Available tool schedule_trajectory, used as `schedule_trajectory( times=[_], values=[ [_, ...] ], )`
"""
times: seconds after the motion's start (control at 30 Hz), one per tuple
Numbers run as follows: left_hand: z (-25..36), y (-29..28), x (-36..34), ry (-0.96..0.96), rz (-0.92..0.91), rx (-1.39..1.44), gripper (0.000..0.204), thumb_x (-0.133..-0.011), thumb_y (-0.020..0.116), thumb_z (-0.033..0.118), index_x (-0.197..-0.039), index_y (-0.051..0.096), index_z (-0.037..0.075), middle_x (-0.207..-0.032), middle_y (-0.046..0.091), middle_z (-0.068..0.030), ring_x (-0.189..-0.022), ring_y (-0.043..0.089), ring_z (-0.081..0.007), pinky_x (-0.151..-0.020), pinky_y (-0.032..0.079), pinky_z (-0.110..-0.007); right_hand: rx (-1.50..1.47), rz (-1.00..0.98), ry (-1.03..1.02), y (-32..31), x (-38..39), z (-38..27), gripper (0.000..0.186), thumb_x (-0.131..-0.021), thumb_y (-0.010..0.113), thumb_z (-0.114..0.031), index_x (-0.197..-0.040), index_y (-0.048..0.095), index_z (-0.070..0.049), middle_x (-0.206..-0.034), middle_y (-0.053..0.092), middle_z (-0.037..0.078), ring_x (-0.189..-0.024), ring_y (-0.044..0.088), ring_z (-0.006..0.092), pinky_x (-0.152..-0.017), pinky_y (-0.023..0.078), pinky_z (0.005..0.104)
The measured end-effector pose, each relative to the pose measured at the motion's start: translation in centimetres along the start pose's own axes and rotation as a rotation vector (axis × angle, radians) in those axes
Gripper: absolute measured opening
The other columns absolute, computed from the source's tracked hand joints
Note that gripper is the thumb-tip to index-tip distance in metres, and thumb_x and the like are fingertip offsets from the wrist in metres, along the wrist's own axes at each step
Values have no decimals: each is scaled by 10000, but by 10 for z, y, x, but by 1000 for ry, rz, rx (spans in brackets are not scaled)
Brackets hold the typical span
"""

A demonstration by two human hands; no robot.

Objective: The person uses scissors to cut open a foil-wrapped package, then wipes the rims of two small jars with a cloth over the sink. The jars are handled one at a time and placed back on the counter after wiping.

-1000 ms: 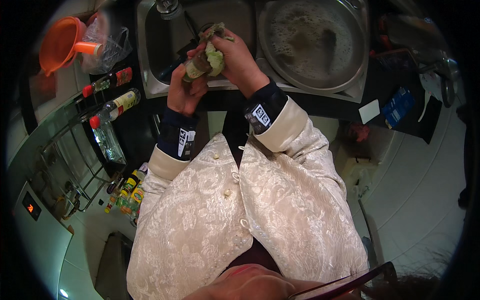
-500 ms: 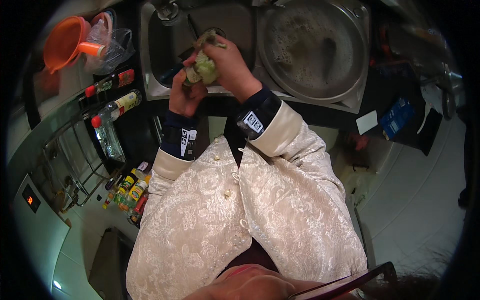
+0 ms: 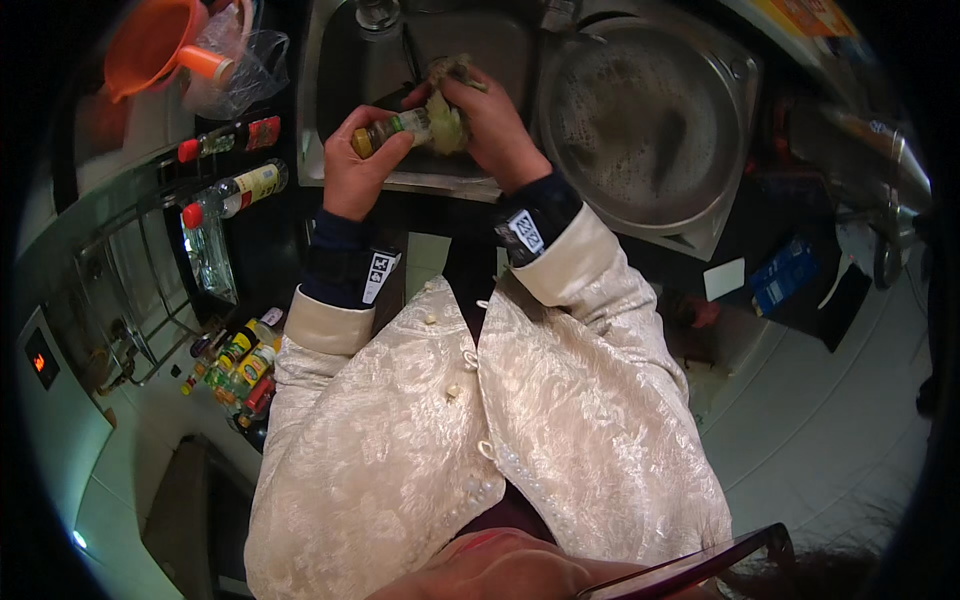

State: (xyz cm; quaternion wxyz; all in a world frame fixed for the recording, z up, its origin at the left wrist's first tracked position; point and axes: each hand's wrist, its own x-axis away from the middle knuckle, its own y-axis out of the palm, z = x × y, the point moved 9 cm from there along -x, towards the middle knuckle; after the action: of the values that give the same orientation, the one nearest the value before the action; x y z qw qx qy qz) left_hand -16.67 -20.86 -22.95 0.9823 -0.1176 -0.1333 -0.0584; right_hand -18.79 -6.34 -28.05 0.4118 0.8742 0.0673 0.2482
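Over the left bowl of the steel sink (image 3: 310, 130), my left hand (image 3: 362, 170) is closed round a small bottle (image 3: 400, 127) with a yellow cap at its left end. My right hand (image 3: 490, 125) grips a crumpled pale green wad (image 3: 445, 128), pressed against the bottle's right end; whether it is cloth or leaf I cannot tell. A faucet (image 3: 377, 20) hangs above that bowl, and dark utensils lie behind my hands, partly hidden.
A round steel basin (image 3: 645, 120) fills the sink's right side. Left are an orange colander (image 3: 140, 45), plastic bag (image 3: 240, 80), lying bottles (image 3: 250, 188) and, lower, several condiment bottles (image 3: 240, 370). Right are a white card (image 3: 724, 278), blue packet (image 3: 780, 275) and dark cookware (image 3: 830, 150).
My left hand's grip has shifted, showing more of the bottle and its yellow cap. The whole view has slid, putting the sink further right. The foam in the round basin looks thinner.
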Motion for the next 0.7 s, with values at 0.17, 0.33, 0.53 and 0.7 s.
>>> schedule_trajectory(
  times=[0.17, 0.33, 0.53, 0.7],
  values=[
    [15, -5, 0, 3, 35, -147, 280, -836, 793, 165, -989, 647, -18, -806, 625, 1, -757, 565, -53, -663, 481, -228, 611, -112, -177, 23, 9, 3, 347, -947, 637, -215, -1193, 647, 29, -1017, 728, 129, -927, 704, 216, -791, 523, 303],
    [30, 6, 0, 197, 4, -373, 319, -801, 814, 203, -998, 655, 8, -774, 658, -70, -698, 639, -143, -650, 515, -288, 868, 48, -211, 8, -8, 6, 230, -950, 594, -180, -1032, 671, 20, -945, 693, 73, -830, 621, 140, -734, 503, 320],
    [63, 49, 25, 752, -313, -810, 420, -723, 847, 229, -1034, 635, 43, -828, 664, -143, -737, 675, -335, -649, 541, -398, 1118, -504, 218, 6, -4, 38, 271, -948, 579, -201, -1063, 678, 23, -992, 697, 95, -906, 616, 143, -773, 514, 312],
    [86, 56, 46, 919, -511, -884, 524, -654, 866, 158, -1102, 635, 14, -902, 668, -126, -798, 678, -315, -685, 554, -377, 581, -343, 759, 1, 26, 55, 282, -989, 544, -236, -1049, 663, 12, -829, 702, 118, -613, 655, 164, -509, 535, 277]
  ],
)
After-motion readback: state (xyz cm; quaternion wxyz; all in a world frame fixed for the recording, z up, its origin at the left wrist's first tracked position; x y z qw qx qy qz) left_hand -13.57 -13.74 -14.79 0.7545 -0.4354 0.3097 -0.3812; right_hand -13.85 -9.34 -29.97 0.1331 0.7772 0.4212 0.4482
